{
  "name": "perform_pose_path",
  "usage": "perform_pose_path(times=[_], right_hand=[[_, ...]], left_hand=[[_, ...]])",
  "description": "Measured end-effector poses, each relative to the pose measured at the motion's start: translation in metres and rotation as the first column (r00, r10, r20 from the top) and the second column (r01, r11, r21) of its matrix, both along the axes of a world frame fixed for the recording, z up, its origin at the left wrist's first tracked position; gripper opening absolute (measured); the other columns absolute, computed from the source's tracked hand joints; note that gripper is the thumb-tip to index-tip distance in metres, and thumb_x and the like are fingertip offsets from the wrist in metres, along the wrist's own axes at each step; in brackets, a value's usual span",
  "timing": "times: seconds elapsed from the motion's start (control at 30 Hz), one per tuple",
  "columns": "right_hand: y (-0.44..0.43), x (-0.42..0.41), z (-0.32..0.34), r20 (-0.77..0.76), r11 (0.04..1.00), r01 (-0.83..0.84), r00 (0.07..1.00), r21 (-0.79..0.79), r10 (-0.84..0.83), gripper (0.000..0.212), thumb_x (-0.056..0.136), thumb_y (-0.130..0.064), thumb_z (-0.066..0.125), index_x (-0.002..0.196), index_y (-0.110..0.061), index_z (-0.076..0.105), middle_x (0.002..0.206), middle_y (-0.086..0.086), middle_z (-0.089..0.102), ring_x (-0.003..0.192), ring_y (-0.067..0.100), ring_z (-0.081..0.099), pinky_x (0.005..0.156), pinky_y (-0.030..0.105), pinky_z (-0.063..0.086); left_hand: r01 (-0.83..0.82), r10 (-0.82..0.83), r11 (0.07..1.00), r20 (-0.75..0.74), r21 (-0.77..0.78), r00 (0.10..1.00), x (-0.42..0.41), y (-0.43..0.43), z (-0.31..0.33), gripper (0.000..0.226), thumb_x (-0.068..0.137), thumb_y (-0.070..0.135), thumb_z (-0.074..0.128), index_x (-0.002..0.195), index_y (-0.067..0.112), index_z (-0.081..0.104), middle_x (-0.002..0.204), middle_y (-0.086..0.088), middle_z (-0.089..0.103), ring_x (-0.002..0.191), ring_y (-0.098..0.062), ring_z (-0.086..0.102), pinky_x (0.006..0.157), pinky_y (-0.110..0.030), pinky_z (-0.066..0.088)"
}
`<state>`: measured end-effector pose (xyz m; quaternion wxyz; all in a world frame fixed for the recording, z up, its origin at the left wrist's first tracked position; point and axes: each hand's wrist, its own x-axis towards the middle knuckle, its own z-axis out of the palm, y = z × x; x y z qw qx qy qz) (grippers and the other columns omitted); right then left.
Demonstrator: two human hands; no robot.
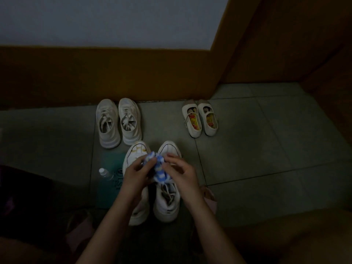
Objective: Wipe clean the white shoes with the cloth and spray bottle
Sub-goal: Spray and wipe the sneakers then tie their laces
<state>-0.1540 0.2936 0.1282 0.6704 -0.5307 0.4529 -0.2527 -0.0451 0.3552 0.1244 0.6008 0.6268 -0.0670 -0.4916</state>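
Cloth [158,168], blue-and-white, bunched over the near white shoes [167,205] on the floor [247,149], pinched by our left hand [136,173] and right hand [182,173]; we judge it soft, light, graspable at any fold.

- I see a pale grey wall [104,20] across the top, plain and flat.
- A wide brown band [114,73] runs along its lower part, down to the floor line.
- A brown wooden panel [285,44] stands at right and meets the wall at a corner.
- The floor [266,149] is large grey-green tiles with thin dark grout lines.
- Light is dim on my feed, and the frame corners go darkest.
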Motion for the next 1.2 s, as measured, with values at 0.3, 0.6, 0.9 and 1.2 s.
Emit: perform_pose_path(times=[0.3,0.6,0.9,1.2], right_hand=[[-0.003,0.031,-0.06,-0.642,0.988,-0.15,0.761,-0.035,0.093,0.103,0.072,-0.043,0.075,0.149,-0.02,0.011,0.157,0.007,0.009,0.143,0.029,0.018,0.113,0.042,0.029],[-0.013,0.007,-0.063,-0.593,0.977,-0.202,0.796,-0.065,0.125,0.092,0.076,-0.022,0.075,0.149,-0.02,0.018,0.154,0.006,0.023,0.139,0.023,0.028,0.109,0.031,0.03],[-0.022,-0.031,-0.063,-0.349,0.995,-0.082,0.932,0.065,0.099,0.082,0.072,-0.025,0.079,0.142,-0.027,0.035,0.143,0.0,0.044,0.125,0.016,0.048,0.104,0.034,0.042],[-0.027,-0.045,-0.076,-0.264,0.997,-0.047,0.962,0.067,0.063,0.087,0.056,-0.045,0.082,0.135,-0.031,0.047,0.134,-0.003,0.055,0.119,0.011,0.056,0.1,0.04,0.049]], left_hand=[[-0.116,0.117,0.993,0.032,-0.03,0.993,0.036,-0.001,-0.005,0.013,0.092,0.019,0.053,0.1,0.013,0.062,0.095,-0.008,0.067,0.086,-0.019,0.065,0.066,-0.025,0.052],[-0.006,0.006,0.999,0.005,-0.044,1.0,0.045,-0.008,-0.022,0.025,0.082,0.013,0.066,0.106,0.007,0.064,0.091,-0.007,0.07,0.072,-0.01,0.068,0.059,-0.018,0.053],[0.338,-0.326,0.933,0.693,0.125,0.643,0.05,-0.093,-0.059,0.03,0.08,0.013,0.07,0.11,0.008,0.065,0.101,-0.015,0.066,0.09,-0.025,0.064,0.074,-0.025,0.044],[0.439,-0.417,0.88,0.74,0.183,0.528,0.025,-0.113,-0.075,0.03,0.086,0.009,0.056,0.115,0.008,0.064,0.112,-0.011,0.054,0.1,-0.019,0.053,0.083,-0.017,0.038]])
